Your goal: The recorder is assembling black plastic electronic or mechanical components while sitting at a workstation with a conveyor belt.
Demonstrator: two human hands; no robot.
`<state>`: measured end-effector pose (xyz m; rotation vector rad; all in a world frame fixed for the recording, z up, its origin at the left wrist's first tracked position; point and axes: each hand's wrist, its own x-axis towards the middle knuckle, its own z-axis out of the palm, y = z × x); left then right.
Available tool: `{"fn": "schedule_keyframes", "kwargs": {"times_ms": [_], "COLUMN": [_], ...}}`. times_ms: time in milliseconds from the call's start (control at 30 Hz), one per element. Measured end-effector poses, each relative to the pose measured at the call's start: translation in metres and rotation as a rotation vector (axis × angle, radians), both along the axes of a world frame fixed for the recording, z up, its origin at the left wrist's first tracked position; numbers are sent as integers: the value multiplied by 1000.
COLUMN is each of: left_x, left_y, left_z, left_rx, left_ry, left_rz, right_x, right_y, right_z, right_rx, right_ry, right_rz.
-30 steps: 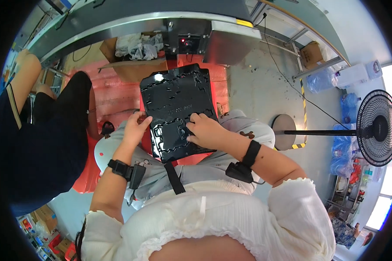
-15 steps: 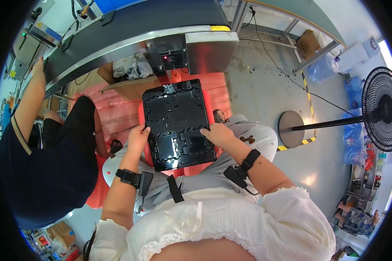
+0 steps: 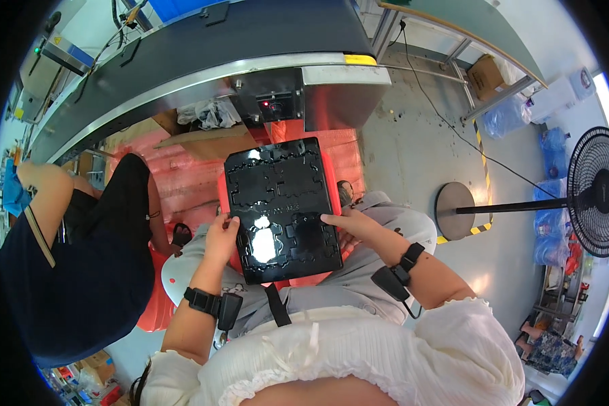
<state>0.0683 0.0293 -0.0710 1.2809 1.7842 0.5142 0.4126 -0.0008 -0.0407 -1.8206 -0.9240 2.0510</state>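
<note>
A shiny black plastic tray [image 3: 287, 193] with several moulded recesses lies in front of me, over my lap. My left hand [image 3: 221, 238] grips its left edge, thumb on top. On the opposite edge my right hand [image 3: 344, 227] has its thumb on the rim and its other fingers curled around the side and below. Beneath the tray a red plastic thing [image 3: 333, 186] shows only along its edges, so its full shape is hidden. Black strapped devices sit on both my forearms.
A dark conveyor belt [image 3: 250, 34] with a metal frame runs across the far side. An open cardboard box [image 3: 210, 142] stands below it on pink wrap. A co-worker [image 3: 81, 271] sits at my left. A black standing fan [image 3: 592, 189] stands at right, its cable across the floor.
The tray and the surroundings sit slightly lower in view. My right-hand fingers now show below the tray's edge. The co-worker's hand has drawn back from the conveyor.
</note>
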Motion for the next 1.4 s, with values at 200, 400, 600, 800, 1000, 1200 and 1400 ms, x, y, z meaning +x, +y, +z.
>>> {"fn": "schedule_keyframes", "kwargs": {"times_ms": [200,400,600,800,1000,1200,1400], "left_x": [-2,-4,-26,-3,37,78,99], "left_y": [-18,-3,88,240,376,398,340], "left_z": [2,56,184,247,224,250,238], "left_rx": [-191,-223,515,1089,1218,447,830], "left_ry": [-51,-152,76,361,685,409,673], "left_rz": [-31,-160,-250,-437,-556,-903,-692], "right_x": [-28,0,10,8,31,19,-22], "right_y": [-17,71,229,372,363,227,129], "right_z": [18,114,257,271,284,304,170], "right_rx": [238,180,1356,1297,989,1231,1196], "right_ry": [-447,-439,-98,-1065,-1363,-654,-210], "right_rz": [196,1128,684,700,819,207,584]}}
